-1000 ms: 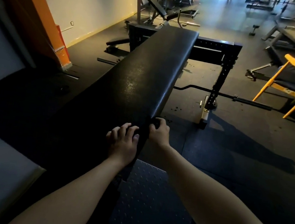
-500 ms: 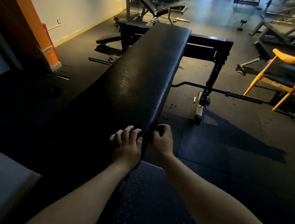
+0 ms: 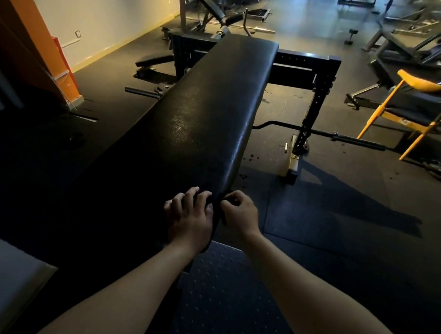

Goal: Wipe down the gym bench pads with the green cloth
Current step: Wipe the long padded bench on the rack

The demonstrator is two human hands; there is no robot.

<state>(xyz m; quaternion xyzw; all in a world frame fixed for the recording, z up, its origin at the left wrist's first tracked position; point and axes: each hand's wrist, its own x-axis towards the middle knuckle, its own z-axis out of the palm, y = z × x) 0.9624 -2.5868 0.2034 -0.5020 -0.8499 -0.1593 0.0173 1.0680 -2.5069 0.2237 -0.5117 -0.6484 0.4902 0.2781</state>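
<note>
Bench pad (image 3: 206, 115): long and black, with grained vinyl that shows a dull sheen mid-length.
Cloth (image 3: 220, 212): a dark fold draped over the bench's right edge near its near end, between the two hands. Its colour is unreadable in the dim light.
Left hand (image 3: 190, 218): palm down on the pad beside that edge, fingers bent. I cannot tell whether it grips anything.
Right hand (image 3: 240, 211): just off the edge, fingers curled, pinching the cloth.
Yellow chair (image 3: 415, 107): on the floor, well right of the bench.

Bench pad (image 3: 205, 126) is black vinyl-looking stuff, pebbly grain with a slight sheen. Frame (image 3: 317, 103) is matt black metal. Floor (image 3: 344, 237) is dull speckled rubber, step plate (image 3: 224, 306) is studded metal, and the chair (image 3: 429, 86) looks like yellow-finished wood.
</note>
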